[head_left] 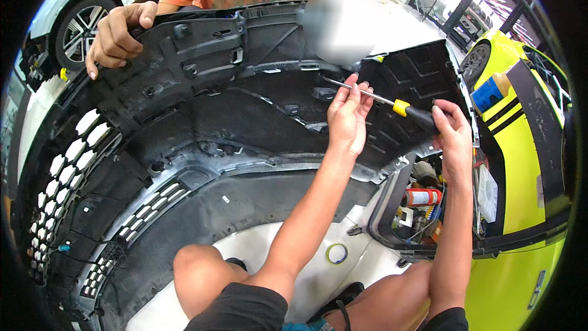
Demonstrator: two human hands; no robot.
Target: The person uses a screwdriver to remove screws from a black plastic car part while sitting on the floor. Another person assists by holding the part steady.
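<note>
My right hand (452,135) grips the black end of a screwdriver's handle. The screwdriver (401,108) has a yellow collar and a long metal shaft, slanting up to the left. Partway along that shaft, my left hand (349,116) pinches it between thumb and fingers, palm turned up. The tip reaches the inner side of a large black car bumper (233,116), close to its upper edge; whether it sits in a screw is too small to tell. Ribs, clips and honeycomb grille openings (76,153) show on the bumper.
A co-worker's hand (116,37) holds the bumper's upper left edge. At my right stands a lime-yellow tool cart (520,178), with an open tray holding a red can (422,197) and a bottle (490,92) on top. A tape roll (336,254) lies on the floor between my legs.
</note>
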